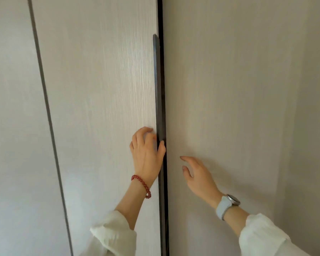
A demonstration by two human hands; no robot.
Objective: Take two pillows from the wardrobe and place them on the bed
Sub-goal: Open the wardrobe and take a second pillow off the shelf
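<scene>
Where the pale wood-grain wardrobe door meets its long, flat dark metal handle, the left hand curls its fingers round the handle edge. The right hand hovers open-fingered before the smooth adjacent door, holding nothing. Pillows are not visible.

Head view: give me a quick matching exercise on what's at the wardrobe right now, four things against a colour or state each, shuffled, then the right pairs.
Things:
1. left hand
2. right hand
3. bracelet
4. watch

States or colours:
A. white strap, on the right wrist
B. fingers spread, holding nothing, in front of the right door
C. red beads, on the left wrist
D. fingers curled on the dark handle strip at the edge of the left door

Pairs: 1-D, 2-B, 3-C, 4-A
</scene>
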